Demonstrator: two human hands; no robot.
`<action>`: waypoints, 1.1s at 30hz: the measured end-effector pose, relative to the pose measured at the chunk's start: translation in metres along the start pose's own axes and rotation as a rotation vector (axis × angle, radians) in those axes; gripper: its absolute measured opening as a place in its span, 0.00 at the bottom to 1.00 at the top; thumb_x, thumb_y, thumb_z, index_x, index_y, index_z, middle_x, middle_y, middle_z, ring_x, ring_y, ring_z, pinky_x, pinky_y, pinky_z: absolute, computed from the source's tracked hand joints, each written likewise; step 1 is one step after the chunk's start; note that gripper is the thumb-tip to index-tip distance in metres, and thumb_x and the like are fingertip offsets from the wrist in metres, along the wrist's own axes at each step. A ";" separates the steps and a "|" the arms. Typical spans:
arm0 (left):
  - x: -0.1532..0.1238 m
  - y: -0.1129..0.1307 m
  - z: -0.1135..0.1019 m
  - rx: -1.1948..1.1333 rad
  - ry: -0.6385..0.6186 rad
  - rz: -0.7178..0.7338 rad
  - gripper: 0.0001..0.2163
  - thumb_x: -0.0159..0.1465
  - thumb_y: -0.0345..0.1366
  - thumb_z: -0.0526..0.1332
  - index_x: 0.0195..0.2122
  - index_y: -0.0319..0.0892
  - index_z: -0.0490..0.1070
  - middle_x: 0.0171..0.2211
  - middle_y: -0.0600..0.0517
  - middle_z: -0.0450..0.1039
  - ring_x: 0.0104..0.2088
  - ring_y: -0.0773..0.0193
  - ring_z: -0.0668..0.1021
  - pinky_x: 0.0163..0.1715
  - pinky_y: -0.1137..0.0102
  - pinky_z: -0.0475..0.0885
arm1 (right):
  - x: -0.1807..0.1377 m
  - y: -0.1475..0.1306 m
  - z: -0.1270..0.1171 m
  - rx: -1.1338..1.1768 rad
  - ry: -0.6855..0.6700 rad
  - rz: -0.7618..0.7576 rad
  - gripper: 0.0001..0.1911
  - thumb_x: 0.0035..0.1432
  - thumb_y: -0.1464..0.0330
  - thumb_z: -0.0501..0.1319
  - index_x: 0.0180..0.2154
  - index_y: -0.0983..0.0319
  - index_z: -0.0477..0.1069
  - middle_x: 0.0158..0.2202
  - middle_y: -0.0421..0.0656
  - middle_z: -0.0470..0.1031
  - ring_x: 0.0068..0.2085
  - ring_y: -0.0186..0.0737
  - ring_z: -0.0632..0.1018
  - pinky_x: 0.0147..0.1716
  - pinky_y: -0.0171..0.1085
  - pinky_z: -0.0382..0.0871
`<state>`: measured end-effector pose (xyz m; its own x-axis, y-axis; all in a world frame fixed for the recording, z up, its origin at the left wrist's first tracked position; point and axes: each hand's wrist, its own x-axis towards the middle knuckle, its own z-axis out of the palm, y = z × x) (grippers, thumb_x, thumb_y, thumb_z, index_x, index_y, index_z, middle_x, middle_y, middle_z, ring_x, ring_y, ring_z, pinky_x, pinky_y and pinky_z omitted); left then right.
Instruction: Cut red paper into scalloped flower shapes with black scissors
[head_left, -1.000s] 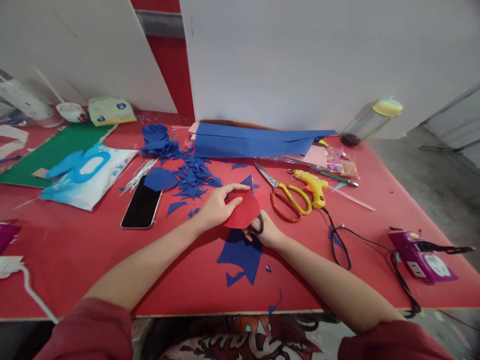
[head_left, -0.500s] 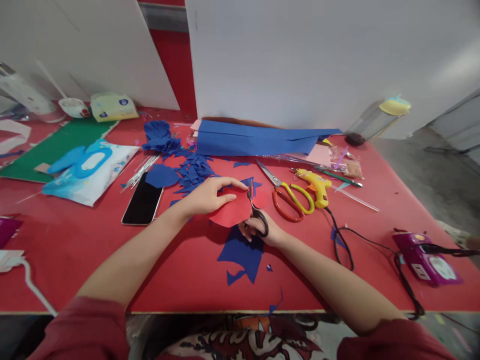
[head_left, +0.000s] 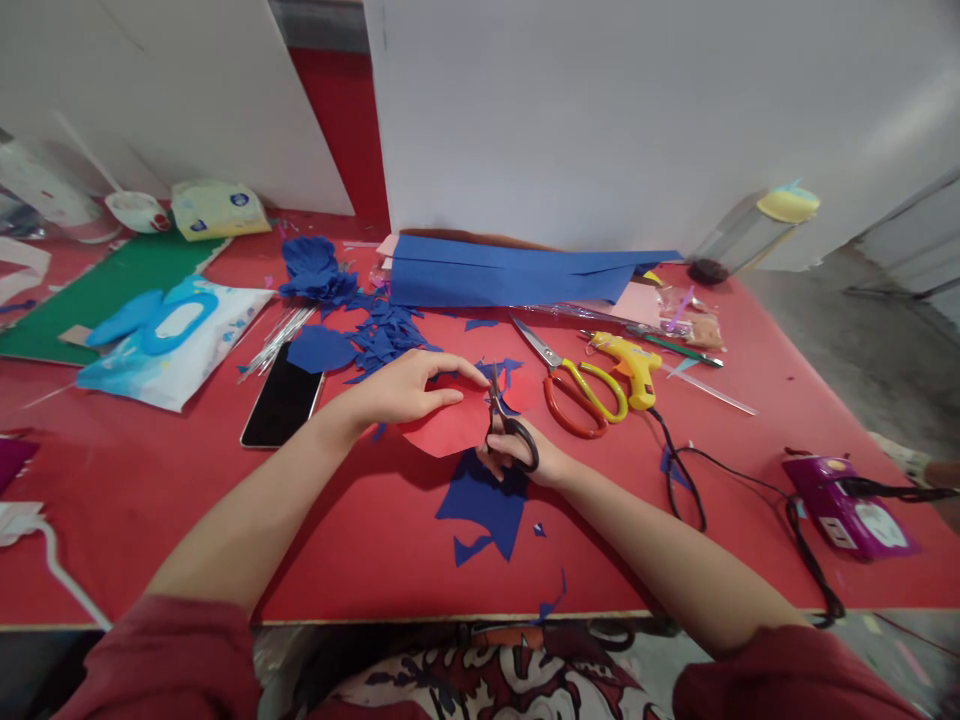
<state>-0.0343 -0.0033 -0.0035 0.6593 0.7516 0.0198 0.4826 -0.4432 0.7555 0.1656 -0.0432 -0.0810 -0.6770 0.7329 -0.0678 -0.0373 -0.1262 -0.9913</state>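
Note:
Pinched between the thumb and fingers of my left hand (head_left: 409, 388) is a piece of red paper (head_left: 448, 425), held above the red table. My right hand (head_left: 529, 452) grips a pair of black-handled scissors (head_left: 523, 440), with the blades pointing away from me at the red paper's right edge. A red offcut (head_left: 522, 388) shows just beyond the blades. Below the hands lies a sheet of blue paper (head_left: 484, 500) with a jagged, cut outline. Blue scraps (head_left: 390, 335) are heaped behind my left hand.
Larger scissors (head_left: 581, 395) with red and yellow handles lie right of my hands, beside a yellow glue gun (head_left: 634, 368). A phone (head_left: 281, 405) and a wipes pack (head_left: 176, 345) are to the left. A purple power strip (head_left: 847, 510) with black cords sits at the right.
The red paper and my left hand have shifted slightly left, and the scissor blades have moved a little with them. The whole view has also shifted slightly.

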 end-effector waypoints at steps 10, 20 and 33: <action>-0.002 0.001 -0.006 0.031 -0.046 0.013 0.13 0.60 0.29 0.56 0.44 0.42 0.73 0.45 0.51 0.77 0.47 0.65 0.76 0.49 0.71 0.68 | -0.001 -0.003 0.001 0.044 -0.033 -0.025 0.21 0.53 0.54 0.58 0.19 0.64 0.63 0.13 0.36 0.63 0.14 0.28 0.63 0.16 0.31 0.56; -0.003 -0.001 -0.011 0.057 -0.073 -0.004 0.14 0.60 0.29 0.56 0.46 0.42 0.72 0.47 0.52 0.76 0.49 0.64 0.75 0.51 0.70 0.67 | -0.003 -0.005 0.001 -0.115 -0.016 0.030 0.27 0.56 0.50 0.54 0.17 0.63 0.61 0.11 0.36 0.61 0.13 0.28 0.62 0.16 0.31 0.57; -0.005 0.005 -0.021 0.087 -0.182 -0.016 0.13 0.60 0.27 0.56 0.44 0.42 0.73 0.45 0.54 0.76 0.46 0.69 0.76 0.48 0.77 0.66 | -0.003 -0.009 0.000 -0.117 -0.077 0.006 0.28 0.53 0.45 0.55 0.20 0.63 0.63 0.14 0.39 0.65 0.17 0.32 0.66 0.18 0.33 0.63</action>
<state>-0.0480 0.0010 0.0139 0.7407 0.6616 -0.1169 0.5368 -0.4781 0.6951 0.1683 -0.0442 -0.0718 -0.7316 0.6782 -0.0691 0.0498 -0.0479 -0.9976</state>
